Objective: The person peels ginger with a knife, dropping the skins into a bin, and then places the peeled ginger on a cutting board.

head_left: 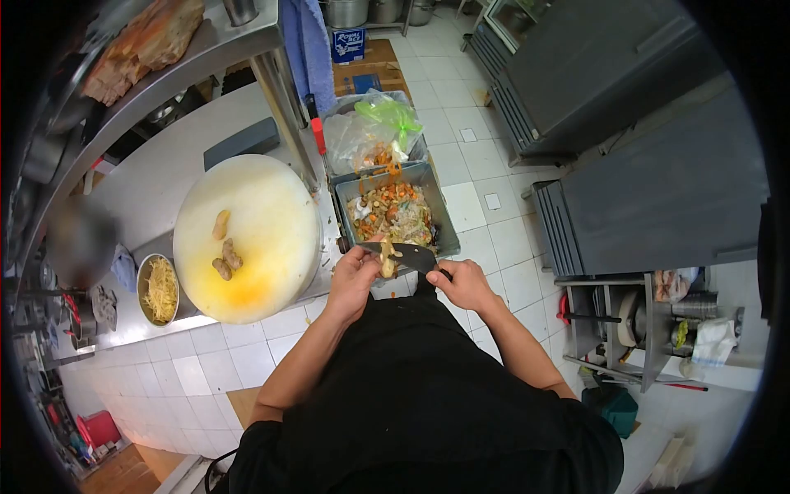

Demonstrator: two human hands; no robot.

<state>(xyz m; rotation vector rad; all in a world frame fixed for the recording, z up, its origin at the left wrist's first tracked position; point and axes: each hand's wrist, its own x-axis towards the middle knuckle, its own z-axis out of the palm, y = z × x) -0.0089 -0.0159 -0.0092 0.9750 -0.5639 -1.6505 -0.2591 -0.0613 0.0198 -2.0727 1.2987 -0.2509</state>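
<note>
A small piece of ginger (386, 265) is pinched in the fingers of the left hand (354, 276). The right hand (463, 282) is closed around the handle of a big knife (409, 257). The wide blade lies flat against the ginger. Both hands are close together, right over the near edge of a gray bin (440, 216). The bin is full of orange and pale peels and scraps.

Just behind it, farther away, is a second bin with a clear plastic bag (366, 136) and a green plastic bag (393, 114) in it.

To the left is a round white cutting board (263, 247) on the table (156, 181). It has a yellow stain near its middle. Three more pieces of ginger (224, 247) lie on the board. Left of the board is a small metal bowl (146, 272) with thin yellow shreds inside.

Far back on the floor stands a blue and white box (348, 43). It has writing on it, but it is too small to read.

On the right is a big gray metal cabinet (650, 173), and a low shelf (642, 329) with tools and cloths.
</note>
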